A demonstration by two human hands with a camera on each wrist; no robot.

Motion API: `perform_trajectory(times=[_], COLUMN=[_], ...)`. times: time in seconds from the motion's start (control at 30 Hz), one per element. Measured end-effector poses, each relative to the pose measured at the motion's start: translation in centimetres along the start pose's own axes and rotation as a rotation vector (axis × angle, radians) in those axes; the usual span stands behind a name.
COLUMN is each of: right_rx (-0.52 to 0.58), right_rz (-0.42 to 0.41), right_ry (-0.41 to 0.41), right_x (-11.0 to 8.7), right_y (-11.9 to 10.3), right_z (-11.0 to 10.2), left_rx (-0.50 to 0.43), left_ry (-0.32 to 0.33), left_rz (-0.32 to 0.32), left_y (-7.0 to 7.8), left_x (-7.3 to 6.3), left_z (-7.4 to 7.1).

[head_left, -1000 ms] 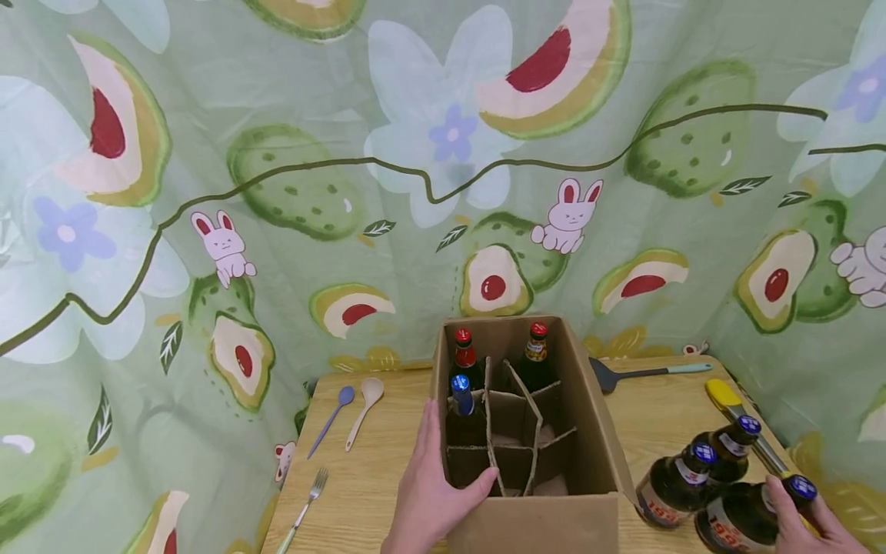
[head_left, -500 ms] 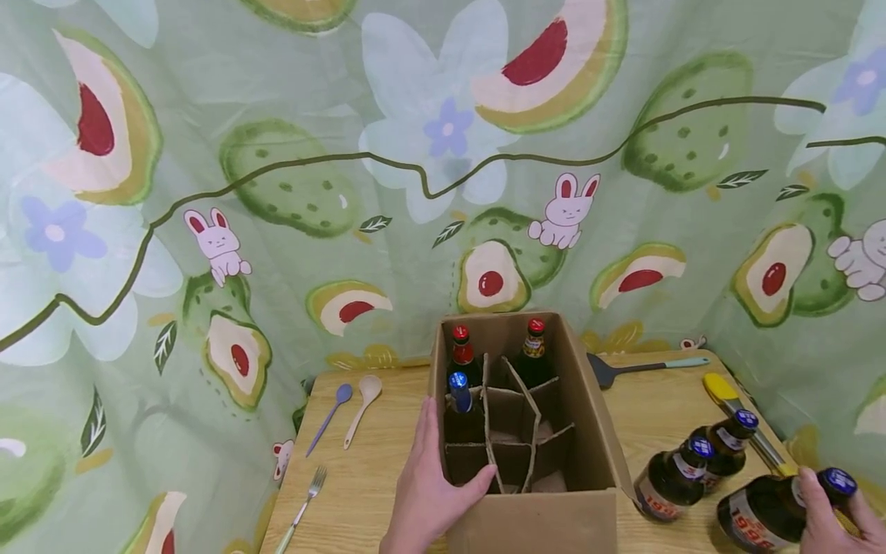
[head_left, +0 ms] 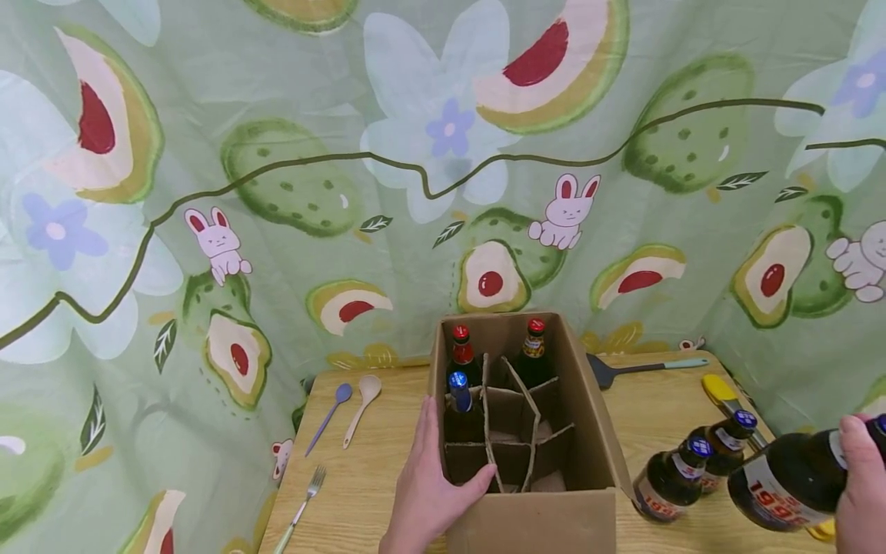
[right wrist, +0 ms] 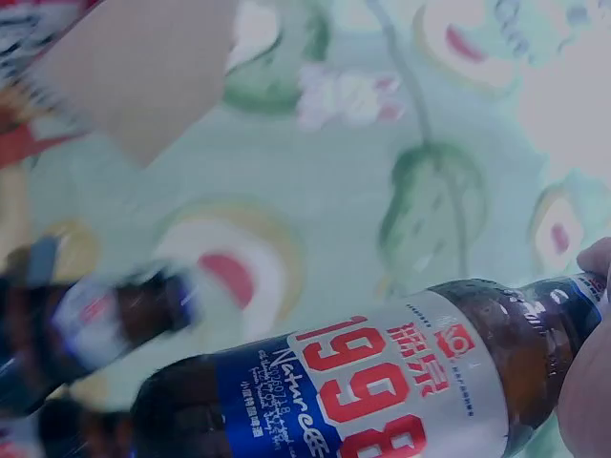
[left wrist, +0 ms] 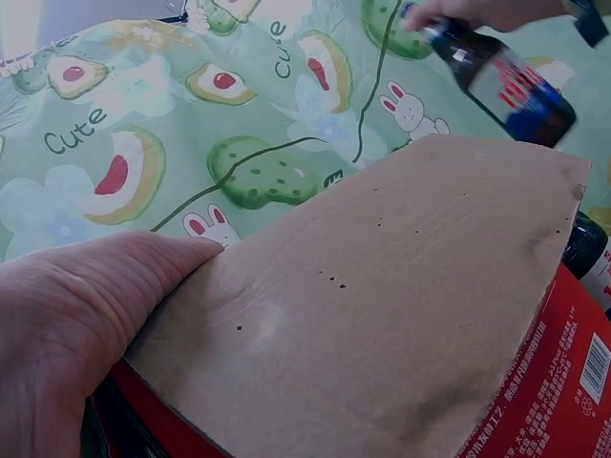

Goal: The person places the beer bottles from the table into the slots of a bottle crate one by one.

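Note:
My right hand grips a dark beer bottle by its neck, at the right side of the head view. The bottle is tilted, with its blue cap up and to the right. Its silver and blue label reads 1998 in the right wrist view. My left hand rests at the near left corner of a divided cardboard box, with straight fingers along the left wall and thumb over the rim. Inside stand two red-capped bottles and a blue-capped bottle.
Two more blue-capped bottles stand right of the box. Behind it on that side lie a spatula and a yellow-headed utensil. On the left are a blue spoon, a beige spoon and a fork. Patterned cloth surrounds the table.
My right hand has lifted the bottle and carried it up and to the right, away from the two standing bottles. My left hand has stayed on the box.

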State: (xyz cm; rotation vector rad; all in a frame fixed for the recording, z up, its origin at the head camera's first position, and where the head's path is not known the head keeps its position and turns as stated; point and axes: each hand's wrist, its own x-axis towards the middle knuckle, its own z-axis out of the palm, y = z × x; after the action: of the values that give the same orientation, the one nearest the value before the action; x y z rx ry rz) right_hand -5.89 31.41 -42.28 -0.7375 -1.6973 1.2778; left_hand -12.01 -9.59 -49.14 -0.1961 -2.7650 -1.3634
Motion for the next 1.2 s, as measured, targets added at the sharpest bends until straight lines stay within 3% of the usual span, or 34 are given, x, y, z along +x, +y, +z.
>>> perform_trajectory(times=[0.07, 0.23, 0.33, 0.5, 0.6, 0.7, 0.87, 0.93, 1.2], right_rx=[-0.023, -0.058, -0.03, 0.199, 0.232, 0.157, 0.24, 0.255, 0.153], right_rz=[-0.034, -0.025, -0.069, -0.191, -0.327, -0.449, -0.597, -0.62, -0.522], right_ry=[-0.031, -0.104, -0.168, -0.295, -0.352, -0.393, -0.503, -0.542, -0.747], right_x=[-0.2, -1.1, -1.3, -1.6, -1.8, -2.0, -2.3, -2.4, -2.4], right_y=[-1.3, -4.9, -7.1, -10.4, -12.1, -13.4, -13.8, -13.6, -11.8], right_z=[0.3, 1.7, 2.8, 4.9, 6.4, 8.2, 11.8, 13.0, 17.3], left_rx=[0.004, 0.009, 0.007, 0.013, 0.015, 0.01, 0.014, 0.02, 0.021], left_ry=[0.0, 0.001, -0.002, -0.005, -0.004, -0.003, -0.013, -0.016, -0.026], left_rz=[0.0, 0.002, 0.002, 0.01, 0.012, 0.009, 0.006, 0.006, -0.017], left_y=[0.0, -0.1, -0.1, 0.0, 0.0, 0.0, 0.0, 0.0, 0.1], left_x=[0.0, -0.1, -0.1, 0.0, 0.0, -0.1, 0.0, 0.0, 0.1], left_z=[0.0, 0.0, -0.1, -0.1, -0.1, -0.2, -0.3, -0.4, -0.5])
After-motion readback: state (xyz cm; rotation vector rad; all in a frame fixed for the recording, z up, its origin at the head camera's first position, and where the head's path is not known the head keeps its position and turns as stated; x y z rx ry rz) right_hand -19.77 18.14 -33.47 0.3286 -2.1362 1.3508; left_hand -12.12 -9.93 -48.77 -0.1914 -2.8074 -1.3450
